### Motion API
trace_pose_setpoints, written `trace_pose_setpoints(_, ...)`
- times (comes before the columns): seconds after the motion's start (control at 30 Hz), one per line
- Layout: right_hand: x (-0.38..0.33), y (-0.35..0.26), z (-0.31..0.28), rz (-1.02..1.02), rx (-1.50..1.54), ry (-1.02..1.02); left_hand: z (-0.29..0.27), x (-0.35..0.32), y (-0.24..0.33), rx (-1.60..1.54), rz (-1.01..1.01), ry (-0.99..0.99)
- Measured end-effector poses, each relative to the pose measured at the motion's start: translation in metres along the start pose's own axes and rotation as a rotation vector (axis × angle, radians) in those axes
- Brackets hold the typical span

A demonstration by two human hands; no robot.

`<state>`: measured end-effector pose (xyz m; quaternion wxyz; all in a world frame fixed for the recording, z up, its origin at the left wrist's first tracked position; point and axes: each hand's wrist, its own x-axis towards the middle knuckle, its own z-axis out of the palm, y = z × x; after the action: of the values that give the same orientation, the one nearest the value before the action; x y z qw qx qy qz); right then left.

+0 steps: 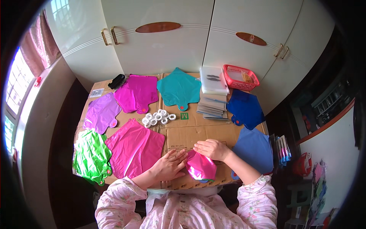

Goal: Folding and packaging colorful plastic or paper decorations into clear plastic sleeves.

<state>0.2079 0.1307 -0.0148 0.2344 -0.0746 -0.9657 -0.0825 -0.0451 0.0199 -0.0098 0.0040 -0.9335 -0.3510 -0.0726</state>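
Observation:
A small folded piece of shiny pink foil [201, 166], which looks like a flat uninflated balloon, lies at the table's near edge in front of me. A thin green edge and a bit of blue show at its bottom. My left hand [170, 165] rests flat at its left side, fingers stretched toward the right. Across its upper edge lies my right hand [212, 149], palm down with its fingers extended to the left. Just left of my left hand spreads a larger stack of pink foil balloons [135, 147]. A blue foil stack [253, 149] lies right of my right forearm.
More foil stacks ring the cardboard tabletop [183, 131]: green [91, 154], lilac [101, 112], magenta [137, 93], teal [179, 88], dark blue [246, 108]. Small white rolls [158, 117], clear bags [213, 79], grey cards [212, 106], a red basket [238, 84] and a black object [116, 81] sit farther back.

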Motion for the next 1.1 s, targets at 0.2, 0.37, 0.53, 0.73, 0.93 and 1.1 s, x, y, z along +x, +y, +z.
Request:
trace_pose_setpoints(0.2, -0.001, 0.008, -0.026, 0.182, 0.078, -0.206, 0.001, -0.002, 0.001, -0.007, -0.011, -0.013)
trace_pose_setpoints(0.37, 0.021, -0.030, -0.007, 0.412, 0.299, -0.379, 0.006, -0.003, 0.001, -0.029, -0.021, -0.010)
trace_pose_setpoints(0.53, 0.021, -0.053, 0.001, 0.382, 0.150, -0.451, 0.000, -0.003, 0.002, -0.039, -0.024, -0.030)
trace_pose_setpoints(0.73, 0.018, -0.054, 0.002, 0.372, 0.120, -0.452, -0.001, -0.002, 0.001, -0.044, -0.009, 0.008)
trace_pose_setpoints(0.93, 0.018, -0.053, 0.002, 0.370, 0.132, -0.467, 0.001, -0.003, 0.001, -0.038, -0.014, -0.015)
trace_pose_setpoints(1.1, 0.018, -0.055, 0.002, 0.380, 0.137, -0.462, -0.002, -0.002, 0.004, -0.008, -0.024, -0.023)
